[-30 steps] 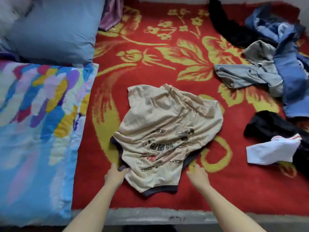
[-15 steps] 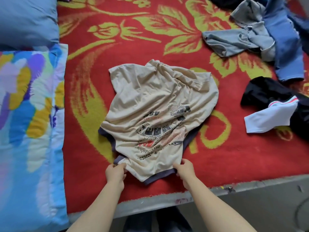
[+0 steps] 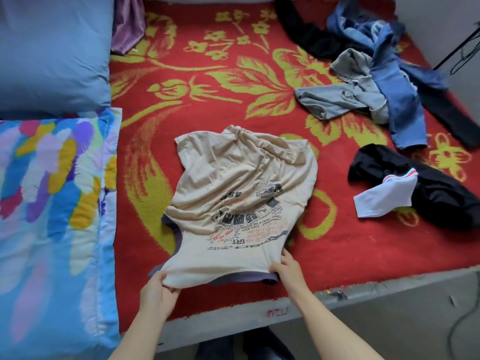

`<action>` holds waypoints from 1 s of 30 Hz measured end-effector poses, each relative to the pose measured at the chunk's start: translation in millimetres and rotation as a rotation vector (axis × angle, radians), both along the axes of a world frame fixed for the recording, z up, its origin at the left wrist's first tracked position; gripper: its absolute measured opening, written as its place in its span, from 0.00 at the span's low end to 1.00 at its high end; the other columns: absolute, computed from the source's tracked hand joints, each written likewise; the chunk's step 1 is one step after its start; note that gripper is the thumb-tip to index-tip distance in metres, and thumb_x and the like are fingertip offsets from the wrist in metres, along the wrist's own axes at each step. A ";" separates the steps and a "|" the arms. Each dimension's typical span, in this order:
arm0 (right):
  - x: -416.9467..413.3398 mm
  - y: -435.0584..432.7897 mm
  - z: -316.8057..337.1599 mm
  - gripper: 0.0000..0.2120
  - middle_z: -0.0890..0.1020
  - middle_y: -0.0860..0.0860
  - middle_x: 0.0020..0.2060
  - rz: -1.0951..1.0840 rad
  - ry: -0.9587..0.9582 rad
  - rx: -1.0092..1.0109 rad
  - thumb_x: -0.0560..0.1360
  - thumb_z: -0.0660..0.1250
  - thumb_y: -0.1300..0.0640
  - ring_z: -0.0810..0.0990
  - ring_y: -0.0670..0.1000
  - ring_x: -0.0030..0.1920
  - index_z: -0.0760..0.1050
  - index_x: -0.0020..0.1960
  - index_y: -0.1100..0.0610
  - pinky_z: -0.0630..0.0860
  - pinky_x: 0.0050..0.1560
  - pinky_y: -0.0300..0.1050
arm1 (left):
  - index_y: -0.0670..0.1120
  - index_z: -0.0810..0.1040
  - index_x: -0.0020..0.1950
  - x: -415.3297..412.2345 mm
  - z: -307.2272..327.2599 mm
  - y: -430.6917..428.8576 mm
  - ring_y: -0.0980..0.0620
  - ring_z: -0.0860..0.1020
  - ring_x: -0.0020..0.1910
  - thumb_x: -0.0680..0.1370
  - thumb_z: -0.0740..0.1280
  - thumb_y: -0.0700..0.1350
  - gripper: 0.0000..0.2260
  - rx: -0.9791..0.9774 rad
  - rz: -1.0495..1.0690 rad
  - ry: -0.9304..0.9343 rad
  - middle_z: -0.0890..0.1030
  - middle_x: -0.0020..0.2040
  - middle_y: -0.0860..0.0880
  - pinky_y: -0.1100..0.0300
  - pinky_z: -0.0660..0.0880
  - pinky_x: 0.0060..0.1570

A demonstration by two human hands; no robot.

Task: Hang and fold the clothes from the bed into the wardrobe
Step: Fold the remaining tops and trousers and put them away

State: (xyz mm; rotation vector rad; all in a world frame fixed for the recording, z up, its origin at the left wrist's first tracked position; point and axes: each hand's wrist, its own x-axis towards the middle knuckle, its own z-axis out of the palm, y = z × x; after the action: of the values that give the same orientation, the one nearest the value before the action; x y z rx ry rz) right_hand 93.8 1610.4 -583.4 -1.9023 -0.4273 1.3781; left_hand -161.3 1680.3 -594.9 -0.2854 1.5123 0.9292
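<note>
Since half a second ago the near hem of the beige T-shirt is getting stretched out wider and tauter, and the left hand is sitting lower and further out than it was.

Right now the person is holding that hem at both ends. The left hand is pinching the near-left corner, with its fingers curled under the cloth and the thumb on top. The right hand is gripping the near-right end, fingers closed over the edge. So both hands are clamped on the shirt, neither is loose.

The shirt is lying print-up in the middle of the red and yellow flowered blanket, close to the near edge of the bed, and it's looking pretty wrinkled at the far end. A dark purple garment is peeking out from under it along the near hem and on the left side.

Over on the right, well apart from the shirt, more clothes are waiting: a grey top tangled with a blue garment, and nearer, a black garment with a white piece lying on it. On the left, a blue pillow is sitting above a colourful quilt.
</note>
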 end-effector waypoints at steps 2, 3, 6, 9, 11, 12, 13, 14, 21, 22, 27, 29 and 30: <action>-1.1 1.3 4.2 0.07 0.78 0.49 0.50 -0.093 0.083 0.005 0.56 0.63 0.65 0.75 0.48 0.42 0.75 0.22 0.55 0.69 0.32 0.32 | 0.40 0.70 0.58 0.2 7.7 -0.9 0.47 0.78 0.41 0.78 0.55 0.29 0.13 -0.005 0.040 0.044 0.79 0.46 0.42 0.60 0.78 0.27; -1.3 1.2 4.0 0.05 0.79 0.50 0.43 -0.148 0.132 0.001 0.54 0.62 0.64 0.75 0.50 0.39 0.75 0.24 0.56 0.68 0.31 0.35 | 0.40 0.71 0.53 0.2 11.4 -1.6 0.49 0.78 0.35 0.77 0.55 0.28 0.11 -0.009 0.060 0.056 0.79 0.40 0.43 0.62 0.76 0.22; -0.7 1.2 2.6 0.05 0.75 0.51 0.30 -0.327 0.278 0.005 0.56 0.64 0.62 0.70 0.52 0.36 0.72 0.32 0.60 0.65 0.34 0.41 | 0.42 0.67 0.40 4.3 26.8 -4.4 0.53 0.78 0.25 0.77 0.55 0.27 0.12 -0.004 0.095 0.054 0.73 0.36 0.45 0.65 0.73 0.19; -7.6 4.6 -4.2 0.02 0.73 0.52 0.34 -0.545 0.427 -0.078 0.67 0.61 0.61 0.71 0.52 0.40 0.72 0.36 0.56 0.64 0.41 0.46 | 0.42 0.66 0.39 8.4 40.3 -7.6 0.52 0.78 0.29 0.77 0.54 0.28 0.13 -0.006 0.131 0.016 0.70 0.38 0.46 0.65 0.73 0.19; -15.0 8.8 -9.7 0.04 0.74 0.53 0.35 -0.736 0.565 -0.084 0.65 0.59 0.62 0.73 0.53 0.40 0.70 0.37 0.56 0.67 0.43 0.47 | 0.41 0.68 0.40 11.9 51.5 -10.3 0.50 0.78 0.32 0.77 0.54 0.28 0.11 -0.009 0.127 -0.034 0.71 0.39 0.45 0.64 0.73 0.19; -19.3 11.0 -11.1 0.05 0.75 0.54 0.36 -0.854 0.659 -0.032 0.62 0.59 0.62 0.74 0.56 0.40 0.71 0.37 0.57 0.70 0.44 0.49 | 0.40 0.68 0.40 14.4 57.8 -11.0 0.50 0.78 0.31 0.77 0.54 0.27 0.11 -0.014 0.121 -0.052 0.72 0.39 0.44 0.64 0.73 0.19; -23.6 12.8 -14.2 0.07 0.75 0.55 0.36 -0.952 0.735 0.015 0.60 0.59 0.61 0.75 0.57 0.39 0.71 0.37 0.57 0.72 0.44 0.50 | 0.40 0.68 0.40 17.6 64.4 -10.9 0.51 0.78 0.29 0.76 0.53 0.27 0.11 -0.014 0.117 -0.061 0.72 0.38 0.43 0.64 0.74 0.19; -26.9 13.6 -19.4 0.05 0.75 0.56 0.37 -1.050 0.787 0.045 0.60 0.60 0.59 0.75 0.57 0.40 0.70 0.37 0.57 0.73 0.47 0.51 | 0.40 0.68 0.38 20.8 71.6 -10.8 0.52 0.78 0.24 0.77 0.53 0.27 0.12 -0.013 0.121 -0.061 0.73 0.35 0.42 0.64 0.73 0.19; -56.3 27.2 -52.0 0.21 0.75 0.63 0.56 -1.231 1.067 -0.131 0.79 0.58 0.44 0.78 0.61 0.54 0.69 0.64 0.58 0.80 0.48 0.48 | 0.45 0.57 0.32 15.1 96.7 -7.6 0.57 0.62 0.12 0.77 0.51 0.28 0.17 -0.016 0.205 -0.092 0.61 0.14 0.49 0.70 0.69 0.18; -57.7 28.8 -53.7 0.22 0.79 0.62 0.46 -1.194 1.116 -0.107 0.78 0.58 0.42 0.82 0.57 0.42 0.70 0.61 0.59 0.80 0.33 0.42 | 0.45 0.57 0.32 12.9 100.5 -6.4 0.57 0.61 0.12 0.77 0.51 0.28 0.17 -0.009 0.205 -0.098 0.60 0.14 0.49 0.69 0.68 0.18; -44.6 25.0 -51.2 0.23 0.77 0.51 0.24 -0.944 0.971 -0.034 0.77 0.55 0.38 0.66 0.45 0.17 0.72 0.39 0.57 0.57 0.19 0.29 | 0.44 0.58 0.32 -3.4 110.8 -4.3 0.55 0.63 0.12 0.70 0.53 0.26 0.14 -0.007 0.204 -0.104 0.62 0.14 0.48 0.69 0.68 0.18; -38.1 28.2 -43.5 0.15 0.75 0.49 0.21 -0.976 0.868 -0.060 0.78 0.60 0.46 0.67 0.45 0.18 0.71 0.40 0.55 0.60 0.19 0.29 | 0.44 0.57 0.32 -7.0 110.2 -4.3 0.55 0.62 0.13 0.73 0.52 0.27 0.15 0.002 0.188 -0.107 0.61 0.15 0.49 0.69 0.68 0.18; -35.0 29.5 -41.4 0.09 0.75 0.50 0.21 -1.026 0.804 -0.098 0.77 0.63 0.51 0.69 0.46 0.21 0.71 0.42 0.56 0.63 0.19 0.30 | 0.44 0.57 0.32 -7.7 109.5 -3.4 0.55 0.62 0.12 0.76 0.52 0.28 0.16 0.017 0.172 -0.097 0.61 0.14 0.48 0.68 0.69 0.19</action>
State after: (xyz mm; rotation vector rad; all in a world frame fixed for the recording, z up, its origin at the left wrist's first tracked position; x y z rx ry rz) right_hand 58.8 1639.9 -624.8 -1.1317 0.8984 1.2520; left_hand -169.0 1676.8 -485.4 -0.4481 1.4055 1.0488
